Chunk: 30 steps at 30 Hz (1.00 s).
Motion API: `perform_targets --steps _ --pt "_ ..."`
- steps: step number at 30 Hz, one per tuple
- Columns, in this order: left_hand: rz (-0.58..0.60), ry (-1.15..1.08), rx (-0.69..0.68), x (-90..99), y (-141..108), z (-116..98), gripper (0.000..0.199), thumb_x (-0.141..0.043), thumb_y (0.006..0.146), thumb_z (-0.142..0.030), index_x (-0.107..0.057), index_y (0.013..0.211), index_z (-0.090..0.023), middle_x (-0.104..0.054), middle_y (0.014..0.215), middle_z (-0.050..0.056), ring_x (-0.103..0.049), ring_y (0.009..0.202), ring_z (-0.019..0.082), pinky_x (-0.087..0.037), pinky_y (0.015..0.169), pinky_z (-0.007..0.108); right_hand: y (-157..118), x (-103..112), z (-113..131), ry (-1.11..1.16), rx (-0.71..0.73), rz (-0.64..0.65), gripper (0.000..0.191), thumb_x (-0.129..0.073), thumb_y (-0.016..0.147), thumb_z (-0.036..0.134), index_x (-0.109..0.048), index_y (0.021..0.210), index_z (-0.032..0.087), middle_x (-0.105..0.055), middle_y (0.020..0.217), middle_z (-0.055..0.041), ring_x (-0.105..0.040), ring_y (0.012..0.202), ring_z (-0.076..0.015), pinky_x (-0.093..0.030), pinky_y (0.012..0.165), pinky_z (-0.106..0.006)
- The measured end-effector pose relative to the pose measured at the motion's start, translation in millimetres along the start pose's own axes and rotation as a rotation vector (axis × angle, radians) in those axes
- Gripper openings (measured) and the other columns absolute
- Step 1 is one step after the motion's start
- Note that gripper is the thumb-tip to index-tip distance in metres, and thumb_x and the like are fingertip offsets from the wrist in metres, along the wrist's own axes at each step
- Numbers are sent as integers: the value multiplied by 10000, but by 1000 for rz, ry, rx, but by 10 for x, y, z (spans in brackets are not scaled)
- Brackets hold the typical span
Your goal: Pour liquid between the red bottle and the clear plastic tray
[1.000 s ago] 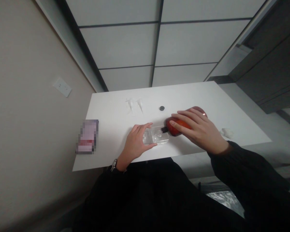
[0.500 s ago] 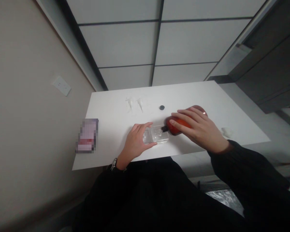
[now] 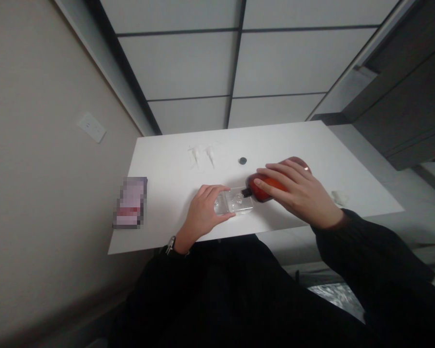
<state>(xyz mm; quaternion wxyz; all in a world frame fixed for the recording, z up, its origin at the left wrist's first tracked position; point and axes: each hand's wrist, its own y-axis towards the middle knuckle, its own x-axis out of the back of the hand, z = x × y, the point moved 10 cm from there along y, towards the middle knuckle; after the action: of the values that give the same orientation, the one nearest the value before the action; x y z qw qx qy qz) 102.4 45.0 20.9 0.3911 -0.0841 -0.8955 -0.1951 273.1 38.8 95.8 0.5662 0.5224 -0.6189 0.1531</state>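
White sliding door panels (image 3: 181,63) with dark strips rise behind the bench, a plain beige wall (image 3: 32,159) stands to the left, and dark grey cabinetry (image 3: 413,87) fills the right. The rectangular white bench (image 3: 286,140) shows all its edges, with both wrists crossing the near one. The broadest stretch of white top runs along the far side, towards the far right corner.

The left hand (image 3: 201,211) and right hand (image 3: 297,193) are apart, each clamped on something near the front edge. The right grips a glossy red bottle (image 3: 260,194), tipped so its black neck points left over a clear, divided plastic box (image 3: 235,200); the left holds that box by its left end.

A blurred-out pinkish rectangle (image 3: 130,203) lies at the left edge, its face unreadable. Two small white tapered pieces (image 3: 204,155) lie beyond the box, a crumpled whitish scrap (image 3: 339,197) right of the right hand, a round dark cap (image 3: 242,160) beyond the bottle. Fingers cover much of the bottle; the box's contents are indistinct.
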Motion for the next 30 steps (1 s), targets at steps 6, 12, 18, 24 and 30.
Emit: perform_targets --steps 6,12,18,24,30 --pt "-6 -9 -11 0 -3 -9 590 -933 767 -316 -626 1266 -239 -724 1262 61 -613 1164 296 -525 1020 465 -3 -5 2 11 9 10 574 -616 936 -4 -533 1458 219 -674 1453 -148 -624 1335 -320 -534 1091 -572" --pt "0 -10 -6 -4 3 -8 592 -937 761 -311 -630 1260 -226 -726 1264 65 -611 1168 295 -525 1027 466 -1 -4 7 -4 19 13 527 -626 944 11 -556 1423 219 -678 1446 -139 -626 1328 -317 -531 1097 -559" --pt "5 -7 2 -8 -2 -1 581 -931 769 -317 -630 1260 -240 -722 1277 61 -610 1184 293 -517 1048 474 3 -10 8 -4 24 33 552 -612 931 -14 -559 1423 229 -670 1461 -130 -615 1343 -314 -527 1098 -556" --pt "1 -5 -2 -11 -12 3 583 -931 768 -309 -632 1261 -226 -722 1279 68 -611 1176 290 -521 1041 464 31 25 32 -34 47 21 521 -615 944 2 -553 1414 220 -683 1442 -119 -613 1336 -306 -519 1104 -535" --pt "2 -22 3 -17 -3 17 578 -921 777 -325 -632 1272 -256 -720 1285 59 -611 1185 299 -516 1054 485 52 44 25 -25 48 34 566 -596 936 -16 -536 1438 237 -685 1445 -109 -611 1343 -299 -511 1114 -535"
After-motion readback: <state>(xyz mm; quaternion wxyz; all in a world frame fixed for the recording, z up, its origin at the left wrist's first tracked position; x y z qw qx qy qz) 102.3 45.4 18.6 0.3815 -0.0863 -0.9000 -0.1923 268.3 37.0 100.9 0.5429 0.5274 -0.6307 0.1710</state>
